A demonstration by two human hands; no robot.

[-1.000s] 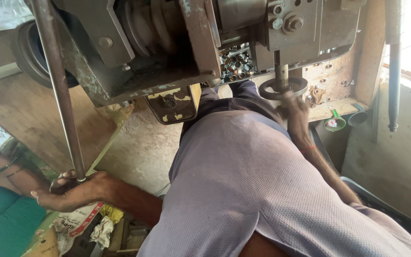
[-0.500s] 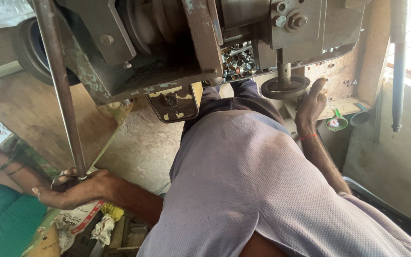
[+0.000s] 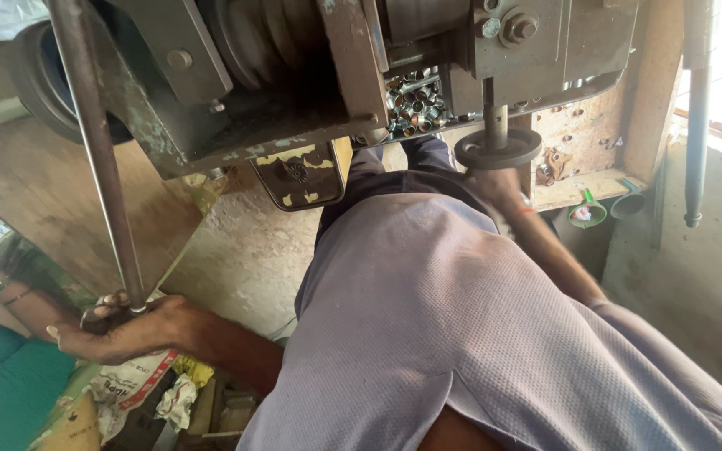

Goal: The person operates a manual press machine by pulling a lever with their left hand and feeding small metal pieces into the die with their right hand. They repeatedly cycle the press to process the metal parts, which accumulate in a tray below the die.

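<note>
The right hand (image 3: 499, 196), blurred, has dropped from the dark round metal handwheel (image 3: 497, 149) and now sits just below it; its grip cannot be told. The left hand (image 3: 123, 327) stays curled around the long smooth grey steel lever (image 3: 98, 159), at its lower end.

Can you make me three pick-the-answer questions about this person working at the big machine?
1. Where is the left hand?
A. at the bottom of the long metal rod
B. on the green funnel
C. in a pocket

2. What colour is the funnel on the shelf?
A. red
B. green
C. yellow

3. How is the right hand?
A. flat on the floor
B. gripping a hammer
C. raised just under the round wheel

Answers: A, fingers wrap the rod's lower end; B, it is green; C, it sits below the wheel.
</note>
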